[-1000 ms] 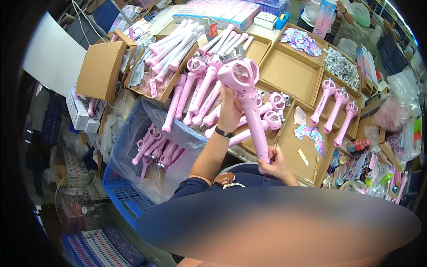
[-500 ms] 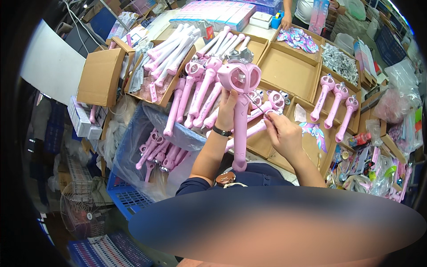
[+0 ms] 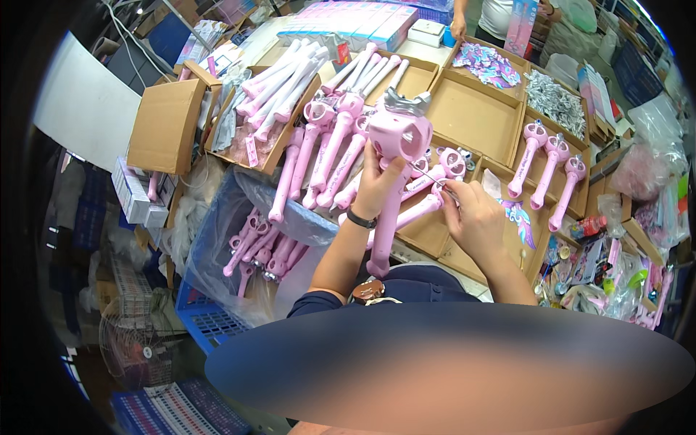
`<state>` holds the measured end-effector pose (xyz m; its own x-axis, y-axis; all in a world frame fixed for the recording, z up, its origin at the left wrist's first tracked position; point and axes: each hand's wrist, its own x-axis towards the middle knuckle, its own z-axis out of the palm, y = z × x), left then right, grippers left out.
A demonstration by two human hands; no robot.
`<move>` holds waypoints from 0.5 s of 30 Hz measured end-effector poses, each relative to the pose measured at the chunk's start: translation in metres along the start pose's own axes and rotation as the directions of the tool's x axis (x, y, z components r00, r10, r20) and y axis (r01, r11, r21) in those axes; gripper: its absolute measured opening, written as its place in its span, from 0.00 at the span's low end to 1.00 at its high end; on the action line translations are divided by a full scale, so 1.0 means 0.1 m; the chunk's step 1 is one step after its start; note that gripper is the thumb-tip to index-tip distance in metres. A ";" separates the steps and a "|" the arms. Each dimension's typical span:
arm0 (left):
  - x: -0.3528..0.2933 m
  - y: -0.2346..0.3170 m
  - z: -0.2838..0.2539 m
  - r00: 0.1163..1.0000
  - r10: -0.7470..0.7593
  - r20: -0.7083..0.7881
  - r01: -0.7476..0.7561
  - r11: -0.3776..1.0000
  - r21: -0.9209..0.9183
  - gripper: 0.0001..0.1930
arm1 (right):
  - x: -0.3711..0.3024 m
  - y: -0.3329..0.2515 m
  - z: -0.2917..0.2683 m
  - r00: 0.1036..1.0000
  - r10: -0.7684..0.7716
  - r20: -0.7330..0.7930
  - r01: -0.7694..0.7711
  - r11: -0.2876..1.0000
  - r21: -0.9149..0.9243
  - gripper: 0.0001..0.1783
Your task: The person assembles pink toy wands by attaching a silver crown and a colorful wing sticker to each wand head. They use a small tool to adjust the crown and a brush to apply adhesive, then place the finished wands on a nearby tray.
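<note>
Above cardboard trays [image 3: 475,116] | left hand [image 3: 377,185] grips pink wand [image 3: 391,181] (upright) | right hand [image 3: 471,214] pinches thin tool [image 3: 428,174]

1. We note a blurred oval patch [image 3: 449,370] covering the lower middle of the view; what lies beneath it cannot be told.
2. The pink wand [image 3: 391,203] is partly hidden: our left hand [image 3: 377,190] covers its upper shaft.
3. The thin tool [image 3: 429,176] pinched in our right hand [image 3: 475,217] is too small to identify.
4. The wands in the plastic-lined blue crate [image 3: 217,319] show only dimly through the film [image 3: 217,232].
5. A second person [image 3: 500,14] at the worktop's far side is cut off by the top edge; only torso and one hand show.
6. Small items in the far tray [image 3: 554,101] are too fine to tell.
</note>
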<state>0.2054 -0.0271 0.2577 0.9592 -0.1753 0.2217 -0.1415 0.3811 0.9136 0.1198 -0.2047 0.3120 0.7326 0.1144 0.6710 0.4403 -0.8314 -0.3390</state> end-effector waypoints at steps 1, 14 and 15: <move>0.01 0.00 0.01 0.996 0.086 0.014 -0.087 0.993 0.084 0.31 | 0.00 0.01 -0.01 1.000 -0.012 0.015 0.012 1.000 -0.019 0.09; -0.12 0.08 0.03 0.970 0.218 0.111 -0.243 0.810 0.534 0.44 | -0.18 0.47 0.21 0.528 0.372 0.763 -0.816 -0.025 0.577 0.08; -0.11 0.05 0.03 0.968 0.228 0.106 -0.249 0.823 0.511 0.44 | -0.22 0.44 0.24 0.721 0.387 0.576 -0.680 0.234 0.694 0.07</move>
<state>0.1933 -0.0256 0.2612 0.8704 -0.1792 0.4586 -0.4806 -0.1064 0.8705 0.1353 -0.2307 0.2665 0.9969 0.0741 -0.0272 -0.0349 0.1049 -0.9939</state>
